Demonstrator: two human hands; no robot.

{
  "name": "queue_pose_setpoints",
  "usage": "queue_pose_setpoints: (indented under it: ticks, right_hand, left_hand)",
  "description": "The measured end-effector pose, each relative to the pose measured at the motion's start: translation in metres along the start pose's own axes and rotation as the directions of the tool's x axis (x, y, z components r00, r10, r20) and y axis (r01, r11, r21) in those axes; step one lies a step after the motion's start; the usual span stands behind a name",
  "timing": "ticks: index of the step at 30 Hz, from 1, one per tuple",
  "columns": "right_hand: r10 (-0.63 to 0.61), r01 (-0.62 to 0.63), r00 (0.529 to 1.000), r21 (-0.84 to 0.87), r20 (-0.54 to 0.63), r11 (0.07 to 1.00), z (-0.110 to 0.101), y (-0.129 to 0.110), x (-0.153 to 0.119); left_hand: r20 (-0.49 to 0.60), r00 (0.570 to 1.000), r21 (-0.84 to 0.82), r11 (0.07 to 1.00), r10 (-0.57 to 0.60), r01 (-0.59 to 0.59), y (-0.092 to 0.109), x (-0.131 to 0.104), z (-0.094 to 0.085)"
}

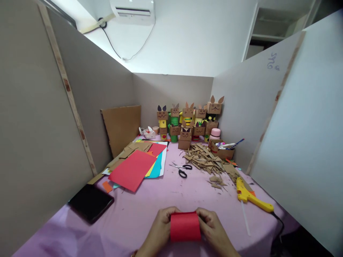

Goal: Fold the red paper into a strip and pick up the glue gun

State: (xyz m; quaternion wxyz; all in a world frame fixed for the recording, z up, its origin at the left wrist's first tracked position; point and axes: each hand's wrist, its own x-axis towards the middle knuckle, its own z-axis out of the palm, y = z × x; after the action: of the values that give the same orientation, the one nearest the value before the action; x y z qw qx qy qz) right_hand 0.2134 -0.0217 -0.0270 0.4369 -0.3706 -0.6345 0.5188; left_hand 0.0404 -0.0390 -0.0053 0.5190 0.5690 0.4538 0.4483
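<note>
A piece of red paper point(185, 227), curved like a tube, is held up between my two hands close to the table's front edge. My left hand point(161, 225) grips its left end, with the thumb hidden in part. On the right end, my right hand point(211, 225) has its fingers closed around the paper. Beyond them lie black-handled scissors point(182, 169), blades spread apart. Off to the right rests a yellow glue gun point(250, 196) with a glue stick point(245, 218) below it. Sheets of red paper point(134, 169) and other colours are stacked at the left.
A dark tablet point(91, 203) lies front left. Cardboard scraps point(205, 157) heap up at the right, near a cardboard box point(224, 152) of pens. Several cardboard animal figures point(185, 137) stand at the back. Grey partitions point(171, 91) enclose the purple-covered table point(160, 196).
</note>
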Motion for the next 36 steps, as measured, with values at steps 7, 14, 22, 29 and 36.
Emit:
queue_pose_setpoints:
  ticks: [7,14,22,29,36]
  right_hand:
    - [0.009,-0.009,1.0,-0.013,0.018,1.0,0.0003,-0.0011,0.0011]
    - [0.025,-0.025,1.0,-0.022,0.01,0.999,-0.0004,-0.0005,0.0013]
    - [0.028,-0.028,0.999,-0.017,0.016,0.999,0.0018,-0.0007,0.0021]
    - [0.023,-0.024,1.0,0.011,0.008,1.0,0.0,0.0006,0.0033]
    - [0.049,-0.046,0.998,0.085,-0.027,0.995,-0.0004,0.004,0.0043]
  left_hand:
    - [-0.006,1.0,0.002,1.0,-0.009,0.009,0.003,-0.0005,0.0013]
    - [-0.001,1.0,0.018,1.0,-0.012,0.012,0.0057,-0.001,0.0016]
    - [0.001,1.0,0.05,0.999,0.012,-0.012,0.0093,-0.0017,0.0024]
    - [0.02,1.0,0.072,0.997,0.023,-0.024,0.0068,-0.0003,0.001]
    - [0.038,0.999,0.084,0.996,0.004,-0.007,0.0048,0.0012,-0.0001]
